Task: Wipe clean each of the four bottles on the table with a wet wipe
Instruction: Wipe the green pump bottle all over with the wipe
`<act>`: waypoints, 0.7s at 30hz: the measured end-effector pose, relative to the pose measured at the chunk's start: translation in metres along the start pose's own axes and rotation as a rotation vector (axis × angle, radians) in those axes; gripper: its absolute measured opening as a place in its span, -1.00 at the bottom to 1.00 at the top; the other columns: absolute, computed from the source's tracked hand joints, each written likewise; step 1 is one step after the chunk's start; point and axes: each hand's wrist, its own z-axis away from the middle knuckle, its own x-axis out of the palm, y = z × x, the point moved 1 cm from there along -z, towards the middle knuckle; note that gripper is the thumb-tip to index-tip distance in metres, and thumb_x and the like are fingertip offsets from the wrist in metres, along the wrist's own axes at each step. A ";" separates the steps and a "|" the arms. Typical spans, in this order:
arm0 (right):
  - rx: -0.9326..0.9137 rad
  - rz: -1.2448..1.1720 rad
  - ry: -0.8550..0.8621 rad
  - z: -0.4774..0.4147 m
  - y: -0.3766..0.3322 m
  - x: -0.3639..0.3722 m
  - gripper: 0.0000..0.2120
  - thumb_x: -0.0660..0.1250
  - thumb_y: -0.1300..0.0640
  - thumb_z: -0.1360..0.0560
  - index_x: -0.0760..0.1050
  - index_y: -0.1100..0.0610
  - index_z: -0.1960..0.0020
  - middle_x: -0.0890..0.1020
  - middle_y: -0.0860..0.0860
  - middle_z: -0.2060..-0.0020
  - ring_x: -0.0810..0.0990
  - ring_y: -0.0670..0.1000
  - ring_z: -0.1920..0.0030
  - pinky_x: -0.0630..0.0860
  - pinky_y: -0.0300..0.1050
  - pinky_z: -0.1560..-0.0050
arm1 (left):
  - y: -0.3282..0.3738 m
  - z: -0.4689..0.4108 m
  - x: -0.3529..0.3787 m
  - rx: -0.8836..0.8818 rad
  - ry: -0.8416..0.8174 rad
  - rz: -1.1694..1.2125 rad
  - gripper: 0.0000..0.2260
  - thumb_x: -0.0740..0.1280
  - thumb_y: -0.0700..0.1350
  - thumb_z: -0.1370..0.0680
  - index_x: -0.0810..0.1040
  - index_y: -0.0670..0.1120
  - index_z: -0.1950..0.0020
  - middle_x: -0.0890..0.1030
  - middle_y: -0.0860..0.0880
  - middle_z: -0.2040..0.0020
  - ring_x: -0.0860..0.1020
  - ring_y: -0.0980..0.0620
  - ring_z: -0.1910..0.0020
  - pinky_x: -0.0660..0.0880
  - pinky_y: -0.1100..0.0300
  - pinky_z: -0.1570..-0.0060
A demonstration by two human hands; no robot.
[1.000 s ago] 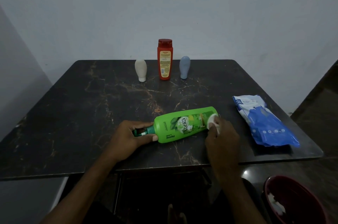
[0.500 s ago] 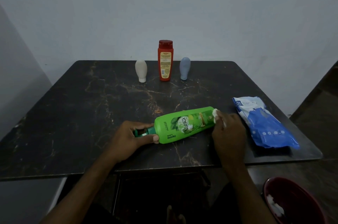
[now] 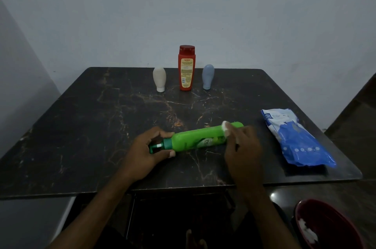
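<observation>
1. Head view: green bottle (image 3: 195, 138) is held on its side near the worktop's (image 3: 101, 126) front; left hand (image 3: 146, 153) curls round its pump neck, and right hand (image 3: 242, 147) pinches a wipe (image 3: 225, 127) against its base end.
2. Smooth, stiff plastic is likely slippery once wet; the neck grip steadies it best.
3. White bottle (image 3: 159, 78), red bottle (image 3: 186, 68) and blue bottle (image 3: 208, 76) stand well behind; wipe pack (image 3: 295, 136) lies right, out of the way.

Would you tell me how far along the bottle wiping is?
In hand: the left hand grips the pump end of the green bottle, lying flat, while the right hand presses a wet wipe to its base. Done: unclear; crumpled white material in the red bin hints at earlier wiping. Left: possibly the white bottle, red bottle and blue bottle standing at the back.
</observation>
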 end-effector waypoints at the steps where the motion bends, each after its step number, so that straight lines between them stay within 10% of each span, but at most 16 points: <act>1: 0.032 0.024 0.003 -0.005 0.009 -0.007 -0.77 0.26 0.17 -0.60 0.58 0.10 -0.22 0.48 -0.03 0.14 0.47 -0.11 0.23 0.42 -0.27 0.27 | 0.000 0.000 0.000 0.042 0.013 -0.013 -0.66 0.60 -0.26 -0.38 0.65 -0.10 -0.11 0.64 0.10 -0.04 0.65 0.10 -0.04 0.57 0.22 -0.04; 12: -0.016 -0.081 -0.098 0.021 -0.028 0.018 -0.80 0.31 0.23 -0.57 0.61 0.17 -0.16 0.49 -0.06 0.14 0.44 -0.18 0.23 0.36 -0.47 0.21 | -0.003 -0.001 0.003 0.082 0.024 0.000 -0.79 0.51 -0.16 -0.49 0.64 -0.11 -0.11 0.65 0.04 -0.17 0.62 0.08 -0.20 0.57 0.21 -0.16; 21: -0.230 -0.013 -0.245 0.051 -0.066 0.042 -0.75 0.24 0.10 -0.62 0.58 0.12 -0.22 0.49 -0.05 0.14 0.49 -0.07 0.19 0.43 -0.25 0.22 | -0.006 -0.006 0.006 -0.133 0.043 0.018 -0.65 0.62 -0.15 -0.36 0.69 -0.04 -0.11 0.70 0.08 -0.09 0.68 0.11 -0.04 0.64 0.04 -0.13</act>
